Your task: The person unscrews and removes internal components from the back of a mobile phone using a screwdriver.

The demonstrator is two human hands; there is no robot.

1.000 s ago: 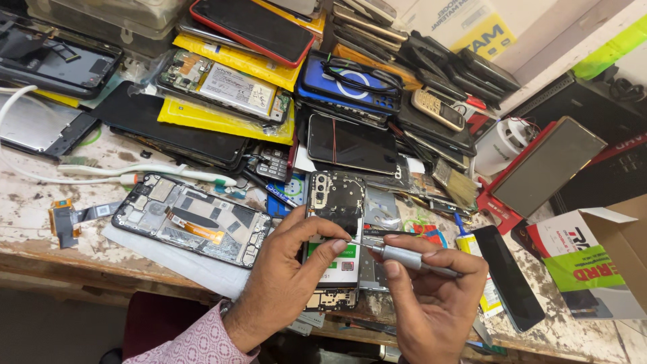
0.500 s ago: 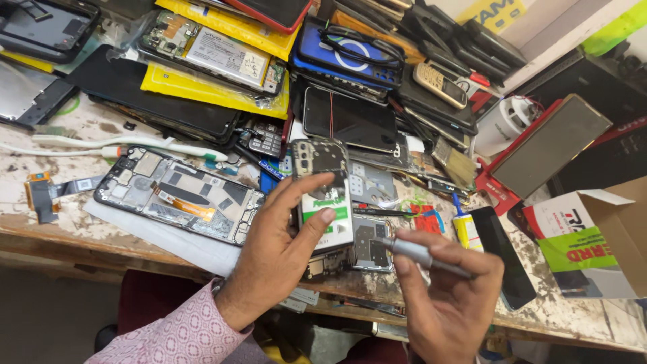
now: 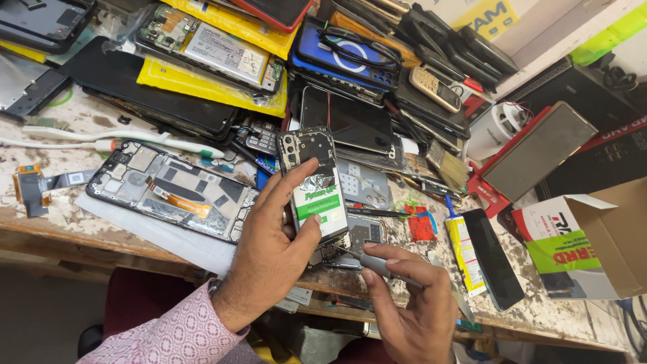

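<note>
Scuffed, paint-flecked workbench under heaped phone parts, cardboard box alongside.

Opened phone: exposed metal shielding, glossy plastic-wrapped battery with crinkled foil patch. Screwdriver: smooth grey metal shaft. Workbench: rough, chipped painted wood; cardboard box matt; sleeve patterned woven cloth.

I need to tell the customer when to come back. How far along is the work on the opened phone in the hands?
Done: the back cover is off, so the opened phone shows its battery and board. In hand: the left hand holds it up while the right hand puts a grey screwdriver to its lower end. Left: the phone is uncovered, so it must yet be closed up.
</note>
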